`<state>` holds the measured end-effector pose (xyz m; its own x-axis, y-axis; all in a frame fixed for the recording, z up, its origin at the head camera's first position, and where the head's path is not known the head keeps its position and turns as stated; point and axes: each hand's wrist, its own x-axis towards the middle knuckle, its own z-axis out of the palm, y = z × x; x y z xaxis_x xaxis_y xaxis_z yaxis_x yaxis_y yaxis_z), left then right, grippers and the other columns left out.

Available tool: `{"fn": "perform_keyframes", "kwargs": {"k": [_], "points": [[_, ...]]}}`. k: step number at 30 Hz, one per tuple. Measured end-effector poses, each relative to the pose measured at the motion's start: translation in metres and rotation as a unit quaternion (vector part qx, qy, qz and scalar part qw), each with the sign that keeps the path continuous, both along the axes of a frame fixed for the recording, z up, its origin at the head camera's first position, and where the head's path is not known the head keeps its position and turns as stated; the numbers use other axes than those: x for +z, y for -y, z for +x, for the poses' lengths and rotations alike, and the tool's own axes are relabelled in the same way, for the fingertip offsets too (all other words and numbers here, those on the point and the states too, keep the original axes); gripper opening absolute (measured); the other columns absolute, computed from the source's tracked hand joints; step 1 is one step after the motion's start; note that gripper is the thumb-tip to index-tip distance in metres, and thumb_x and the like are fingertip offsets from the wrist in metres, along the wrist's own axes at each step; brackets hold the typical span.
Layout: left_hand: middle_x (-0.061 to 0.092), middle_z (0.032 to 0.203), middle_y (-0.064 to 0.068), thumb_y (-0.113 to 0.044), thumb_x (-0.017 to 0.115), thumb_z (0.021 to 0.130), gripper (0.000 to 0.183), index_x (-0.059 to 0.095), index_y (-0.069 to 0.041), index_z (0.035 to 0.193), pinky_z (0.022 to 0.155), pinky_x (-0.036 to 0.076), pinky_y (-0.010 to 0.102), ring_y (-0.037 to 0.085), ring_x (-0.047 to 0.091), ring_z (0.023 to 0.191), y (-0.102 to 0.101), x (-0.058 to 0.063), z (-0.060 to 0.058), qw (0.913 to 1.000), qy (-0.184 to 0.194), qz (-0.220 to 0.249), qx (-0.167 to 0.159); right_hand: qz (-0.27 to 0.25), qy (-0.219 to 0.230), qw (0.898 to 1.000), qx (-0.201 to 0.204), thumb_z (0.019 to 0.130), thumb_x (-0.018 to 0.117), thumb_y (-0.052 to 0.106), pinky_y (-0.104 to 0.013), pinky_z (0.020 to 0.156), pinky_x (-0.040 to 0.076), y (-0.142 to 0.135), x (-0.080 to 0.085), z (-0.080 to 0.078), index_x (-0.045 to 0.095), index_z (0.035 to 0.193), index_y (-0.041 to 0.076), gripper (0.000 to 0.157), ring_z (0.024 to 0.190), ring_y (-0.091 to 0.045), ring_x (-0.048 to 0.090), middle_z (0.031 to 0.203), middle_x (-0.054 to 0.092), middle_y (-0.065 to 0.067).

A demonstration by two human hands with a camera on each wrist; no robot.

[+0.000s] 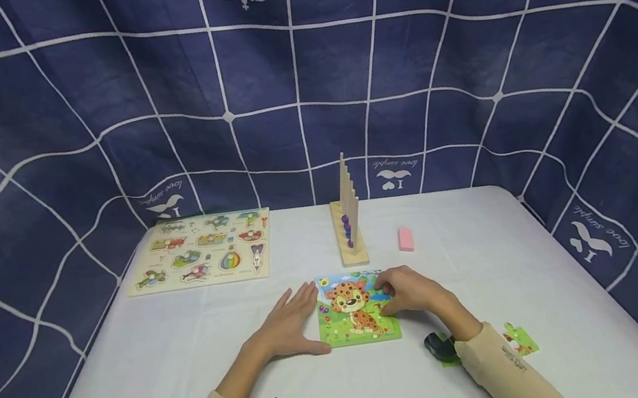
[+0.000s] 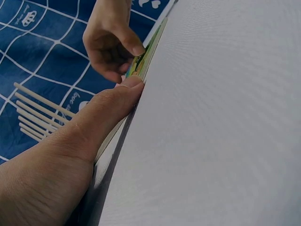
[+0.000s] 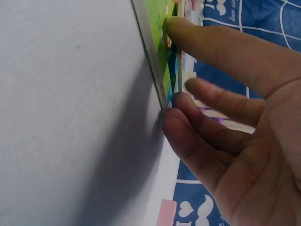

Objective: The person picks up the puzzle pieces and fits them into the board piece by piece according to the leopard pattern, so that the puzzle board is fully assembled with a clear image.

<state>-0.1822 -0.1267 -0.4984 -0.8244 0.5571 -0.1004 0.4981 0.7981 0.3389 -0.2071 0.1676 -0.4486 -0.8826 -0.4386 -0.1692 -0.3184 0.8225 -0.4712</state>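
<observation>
A square leopard jigsaw puzzle [image 1: 331,336] lies on the white table between the hands. The left hand [image 1: 285,326] is spread along its left side, fingertips at the upper left edge and thumb at the lower left corner. In the left wrist view that thumb [image 2: 117,96] rests against the puzzle's edge. At the puzzle's right side, the right hand [image 1: 411,290] pinches a thin puzzle piece [image 3: 179,70] between thumb and fingers. The right wrist view shows this piece tilted edge-on, close over the puzzle; its picture is mostly hidden by the hand.
Loose puzzle pieces [image 1: 524,340] lie by the right sleeve, partly covered by it. Behind the puzzle stand a wooden rack with upright rods [image 1: 356,256] and a pink block [image 1: 405,239]. A vehicle peg board [image 1: 139,289] lies back left. A blue checked curtain [image 1: 255,70] surrounds the table.
</observation>
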Motion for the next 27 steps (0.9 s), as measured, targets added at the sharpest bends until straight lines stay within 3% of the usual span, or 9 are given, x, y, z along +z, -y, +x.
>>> {"fn": "perform_keyframes", "kwargs": {"k": [8,18,27], "points": [[0.011,0.165,0.006,-0.086,0.061,0.063,0.128,0.019,-0.006,0.155,0.126,0.006,0.046,0.020,0.009,0.154,0.0002,0.0007,-0.0002,1.0000,0.006,0.006,0.001,-0.017,-0.006,1.000,0.017,0.074,0.083,0.020,-0.024,0.066,0.048,-0.0042,-0.0024,-0.0013,0.072,0.100,0.007,0.031,0.075,-0.010,0.054,0.083,0.064,0.002],[0.012,0.164,0.006,-0.086,0.059,0.064,0.128,0.019,-0.006,0.155,0.125,0.007,0.047,0.021,0.010,0.154,0.0005,-0.0021,0.0005,0.9999,-0.007,0.008,0.000,-0.036,-0.017,0.999,0.035,0.075,0.082,0.015,-0.019,0.065,0.049,-0.0064,-0.0052,-0.0027,0.074,0.095,0.008,0.023,0.073,-0.008,0.054,0.081,0.065,0.001],[0.011,0.164,0.007,-0.085,0.060,0.065,0.126,0.019,-0.005,0.155,0.125,0.007,0.047,0.022,0.010,0.154,-0.0001,0.0009,0.0011,1.0000,-0.003,0.006,-0.002,-0.043,0.001,0.999,0.024,0.073,0.084,0.014,-0.019,0.065,0.050,-0.0064,-0.0059,-0.0046,0.074,0.095,0.006,0.025,0.075,-0.009,0.055,0.082,0.066,0.002]]}}
